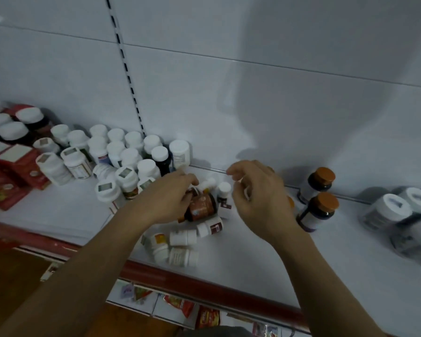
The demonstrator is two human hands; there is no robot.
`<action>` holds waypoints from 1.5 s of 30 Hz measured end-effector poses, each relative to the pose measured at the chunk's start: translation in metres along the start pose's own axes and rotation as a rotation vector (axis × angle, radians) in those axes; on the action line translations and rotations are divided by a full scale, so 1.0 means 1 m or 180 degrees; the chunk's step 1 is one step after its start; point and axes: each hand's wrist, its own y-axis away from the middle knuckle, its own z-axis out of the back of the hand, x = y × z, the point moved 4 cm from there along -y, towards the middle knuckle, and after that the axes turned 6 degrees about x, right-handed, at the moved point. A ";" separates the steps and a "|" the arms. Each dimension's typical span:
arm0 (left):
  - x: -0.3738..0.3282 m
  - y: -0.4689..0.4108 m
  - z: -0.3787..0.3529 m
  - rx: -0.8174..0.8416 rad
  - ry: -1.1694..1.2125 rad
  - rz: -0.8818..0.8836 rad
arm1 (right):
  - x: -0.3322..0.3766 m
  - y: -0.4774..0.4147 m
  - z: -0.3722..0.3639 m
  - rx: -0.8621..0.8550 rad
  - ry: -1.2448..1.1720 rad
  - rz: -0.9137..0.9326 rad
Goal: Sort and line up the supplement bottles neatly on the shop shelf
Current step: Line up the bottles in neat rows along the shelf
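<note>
A heap of small supplement bottles lies at the middle of the white shelf. My left hand is closed over a brown bottle with an orange-brown label lying on its side. My right hand hovers just right of it, fingers curled and apart, with nothing clearly in it. A small white-capped bottle stands between the hands. Several small white bottles lie tipped over near the shelf's front edge. Two dark bottles with orange caps stand to the right.
Many white-capped bottles stand crowded at the left against the back panel. Red boxes lie at the far left. Grey-lidded tubs sit at the far right. A red shelf edge runs along the front, with packets on the lower shelf.
</note>
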 end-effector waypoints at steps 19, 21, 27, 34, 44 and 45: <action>0.077 0.032 0.015 -0.0644 -0.0437 -0.0050 | 0.012 -0.038 -0.088 0.0727 -0.0114 -0.0395; 0.077 0.032 0.014 -0.0643 -0.0531 -0.0110 | 0.009 -0.054 -0.079 0.0266 -0.0320 -0.0519; 0.081 0.031 0.012 -0.0518 -0.0520 -0.0258 | -0.014 -0.093 -0.108 0.0699 0.0224 -0.1252; 0.071 0.027 0.018 -0.0741 -0.0447 -0.0621 | -0.018 -0.069 -0.096 0.0574 0.0540 -0.1295; 0.024 -0.027 0.005 0.0478 -0.2175 -0.0641 | -0.011 -0.034 -0.094 0.1387 0.1423 -0.1008; 0.021 -0.028 0.003 0.0437 -0.2251 -0.0602 | -0.009 -0.033 -0.090 0.1229 0.1346 -0.0964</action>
